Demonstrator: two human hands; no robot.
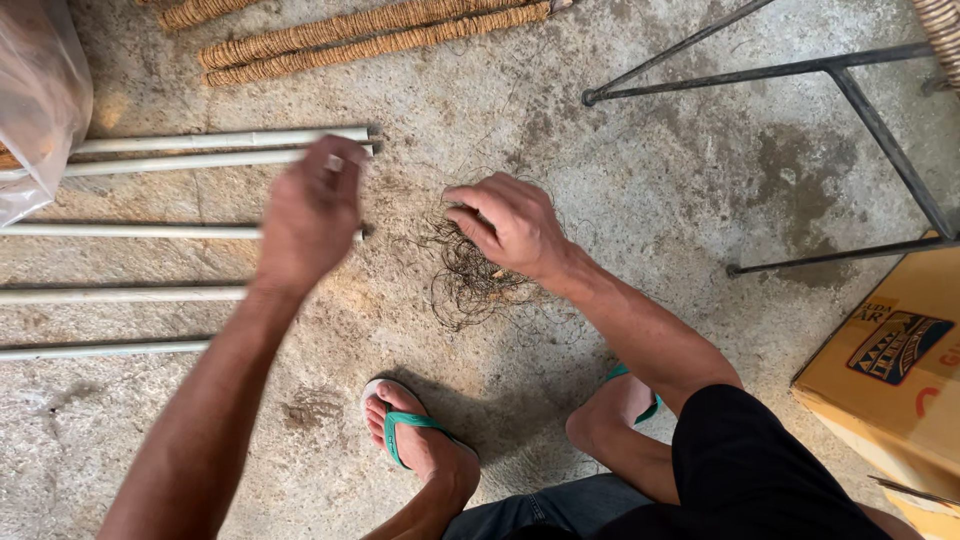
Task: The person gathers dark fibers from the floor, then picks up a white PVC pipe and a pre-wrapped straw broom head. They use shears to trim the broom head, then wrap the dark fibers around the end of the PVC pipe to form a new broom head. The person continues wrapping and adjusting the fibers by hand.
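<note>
You are crouched over a rough, stained concrete floor (640, 170), and it carries everything here. Toward its right edge stand a dark metal frame (880, 130) and a yellow cardboard box (890, 370); at the far edge lie rope-wrapped rods (370, 30), coarse and brown. A clear plastic bag (35, 100) sits at the far left corner.

Smooth pale pipes (130, 230) lie side by side along the left edge, their long axes running left to right, ends pointing toward the middle of the floor. Your left hand (310, 215) is the nearer one: it hovers over the pipe ends, fingers curled together and pinched near the tip of the top pair, though you cannot tell whether it truly clamps one.

Just right of those ends lies a loose tangle of fibre (470, 280), thin, wiry and dark. Your right hand (510, 225) rests on its far side, fingers bent down into the strands, touching them; a firm grasp is not clear.
</note>
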